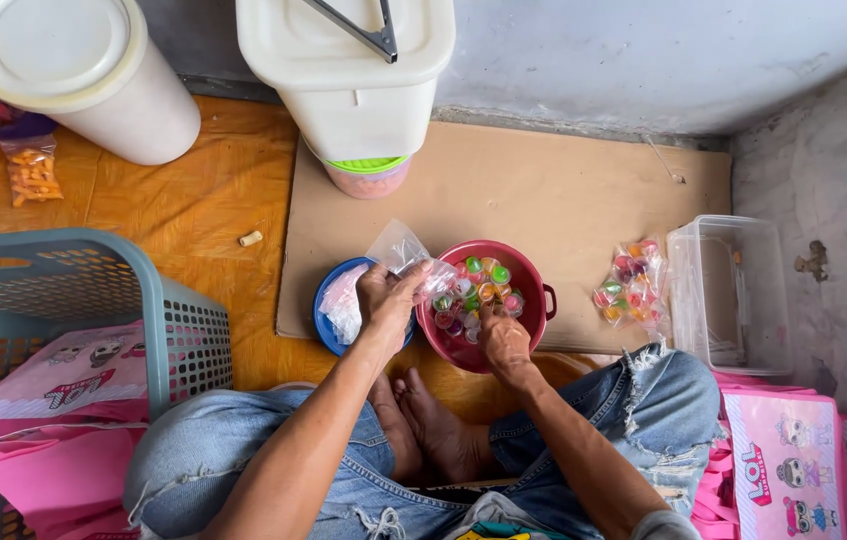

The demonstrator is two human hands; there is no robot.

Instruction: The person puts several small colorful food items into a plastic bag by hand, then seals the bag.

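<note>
At frame centre, the left hand [388, 298] pinches a small clear plastic bag [398, 248] open; the right hand [503, 335] fingers close on colourful jelly cups [478, 290] inside the round red plastic bowl [535, 318]. The limp bag could fold shut, spilling cups onto the cardboard sheet [563, 190].

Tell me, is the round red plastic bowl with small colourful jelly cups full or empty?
Partly full. The red bowl holds a heap of jelly cups, and the right hand reaches into them.
</note>
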